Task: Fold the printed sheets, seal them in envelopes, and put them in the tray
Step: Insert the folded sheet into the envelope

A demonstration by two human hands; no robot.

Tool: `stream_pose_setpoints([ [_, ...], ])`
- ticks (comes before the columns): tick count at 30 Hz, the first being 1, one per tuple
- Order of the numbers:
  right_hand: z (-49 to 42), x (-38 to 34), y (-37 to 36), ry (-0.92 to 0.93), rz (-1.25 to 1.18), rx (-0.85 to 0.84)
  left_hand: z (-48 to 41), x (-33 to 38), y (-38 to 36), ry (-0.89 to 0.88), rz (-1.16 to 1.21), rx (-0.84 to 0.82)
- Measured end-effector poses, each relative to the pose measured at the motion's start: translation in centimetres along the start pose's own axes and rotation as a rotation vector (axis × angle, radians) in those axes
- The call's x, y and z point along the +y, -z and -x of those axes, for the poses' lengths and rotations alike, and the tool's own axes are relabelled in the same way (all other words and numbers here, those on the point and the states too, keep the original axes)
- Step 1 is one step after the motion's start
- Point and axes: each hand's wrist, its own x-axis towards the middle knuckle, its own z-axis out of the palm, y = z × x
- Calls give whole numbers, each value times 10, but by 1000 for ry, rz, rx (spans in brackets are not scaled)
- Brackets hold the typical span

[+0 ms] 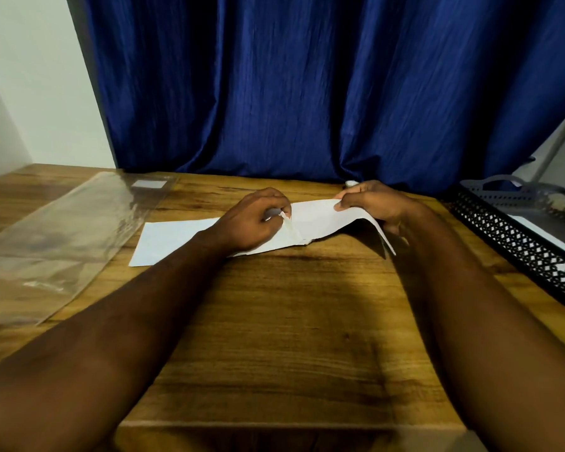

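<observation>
A white envelope [320, 220] lies across the middle of the wooden table [274, 321]. My left hand [255, 220] pinches a thin strip [289, 228] that peels up off the envelope near its flap. My right hand [372, 203] grips the envelope's right end and lifts it off the table, so that end curls up. Another white sheet or envelope [170, 239] lies flat under my left wrist. A black mesh tray [516, 243] stands at the right edge with white paper inside.
A clear plastic sleeve [62, 236] lies on the left of the table. A grey basket [503, 187] sits behind the tray. A blue curtain [307, 93] hangs along the far edge. A small white object [351, 183] peeks out behind my right hand.
</observation>
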Motion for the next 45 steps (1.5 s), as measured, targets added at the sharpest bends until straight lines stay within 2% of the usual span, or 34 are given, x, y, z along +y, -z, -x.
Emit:
stream_pose_setpoints([
  [8,1,-7,-13,-65,244,-25,-1,1,-1,17,10,-4],
  [17,-3,-9,-10,-104,479,35,-4,0,-3,1,92,38],
  [24,12,-27,-6,-2,277,-14,-4,-5,-6,29,104,23],
  [27,14,-30,-11,-27,271,-56,-5,-4,-7,27,109,17],
  [32,10,-25,0,-4,184,73,-4,-8,-8,33,106,25],
  [36,14,-27,10,18,-107,181,-5,-9,-9,57,120,27],
  [39,13,-26,3,-70,-249,85,-7,-12,-10,64,102,50],
  [45,3,-11,-15,-181,182,68,-6,-13,-11,55,129,100],
])
